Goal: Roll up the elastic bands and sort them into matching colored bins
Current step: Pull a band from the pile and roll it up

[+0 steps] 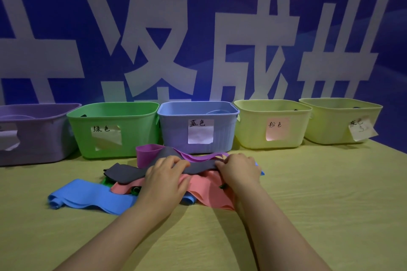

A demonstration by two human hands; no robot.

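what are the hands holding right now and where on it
Both hold the grey band. The left hand grips it near its middle and the right hand pinches its right end.

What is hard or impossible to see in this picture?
Head view:
- Purple bin: cut off by the left edge, as is its label.
- Green band: nearly all buried under the grey band and pink band.
- Green bin: its front wall hides the inside.
- Rightmost bin's label: curled, writing unclear.
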